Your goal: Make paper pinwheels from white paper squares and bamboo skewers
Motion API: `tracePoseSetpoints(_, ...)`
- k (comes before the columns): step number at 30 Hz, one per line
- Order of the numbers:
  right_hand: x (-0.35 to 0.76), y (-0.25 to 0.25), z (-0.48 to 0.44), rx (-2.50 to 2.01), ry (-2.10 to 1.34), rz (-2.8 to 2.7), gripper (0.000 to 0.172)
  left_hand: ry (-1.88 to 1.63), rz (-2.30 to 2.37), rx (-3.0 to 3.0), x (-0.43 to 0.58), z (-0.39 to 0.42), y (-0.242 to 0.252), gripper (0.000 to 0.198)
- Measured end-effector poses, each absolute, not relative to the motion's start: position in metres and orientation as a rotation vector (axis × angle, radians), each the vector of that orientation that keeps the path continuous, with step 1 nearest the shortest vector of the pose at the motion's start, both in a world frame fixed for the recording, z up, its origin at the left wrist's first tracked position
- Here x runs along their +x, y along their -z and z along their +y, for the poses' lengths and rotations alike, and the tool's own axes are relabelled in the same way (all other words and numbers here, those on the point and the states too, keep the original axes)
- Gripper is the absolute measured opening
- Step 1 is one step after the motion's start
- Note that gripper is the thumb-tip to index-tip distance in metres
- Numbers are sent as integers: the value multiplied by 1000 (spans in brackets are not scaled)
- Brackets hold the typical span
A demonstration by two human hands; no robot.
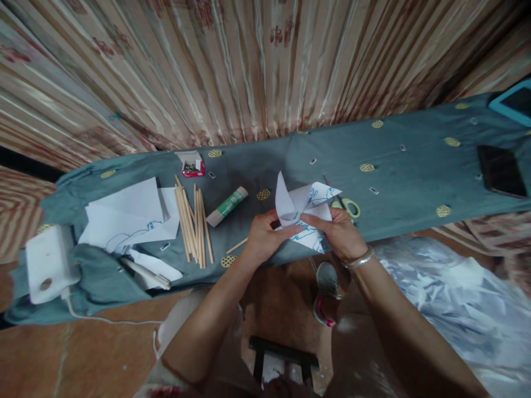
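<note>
Both hands hold a folded white paper pinwheel (319,193) with blue line drawings, over the front edge of the cloth-covered table. My left hand (267,237) grips its left side, the thumb pressed toward the middle. On the right side, my right hand (342,232) pinches it, with the thumb near the centre. One paper point stands up at the left. Just behind my right hand lie scissors (351,208) with pale green handles, partly hidden by the paper. A thin wooden stick (237,245) lies left of my left hand.
Left on the table are a glue stick (227,207), several wooden sticks (201,226), a small open box of metal pins (193,167), paper sheets (124,213) and a white power box (50,265). A dark phone (501,170) lies right. A plastic bag of papers (460,298) sits below.
</note>
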State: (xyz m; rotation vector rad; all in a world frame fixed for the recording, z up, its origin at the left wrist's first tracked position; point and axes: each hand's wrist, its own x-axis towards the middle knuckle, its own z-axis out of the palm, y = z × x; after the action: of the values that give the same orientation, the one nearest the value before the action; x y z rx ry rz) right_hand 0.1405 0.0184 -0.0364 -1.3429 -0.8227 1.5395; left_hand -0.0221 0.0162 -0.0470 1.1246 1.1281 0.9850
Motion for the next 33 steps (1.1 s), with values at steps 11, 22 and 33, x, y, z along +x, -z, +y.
tracePoseSetpoints(11,139,38,18,-1381,-1529,-867,29,-1092,1268,1121,-17,14,54,24)
tracePoseSetpoints(22,136,38,14,-1341,-1570,-931,29,-1147,1395,1122,-19,14,51,20)
tracePoseSetpoints(33,150,36,16,-1283,-1357,-1023,36,-1244,1163,512,-14,18,44,25)
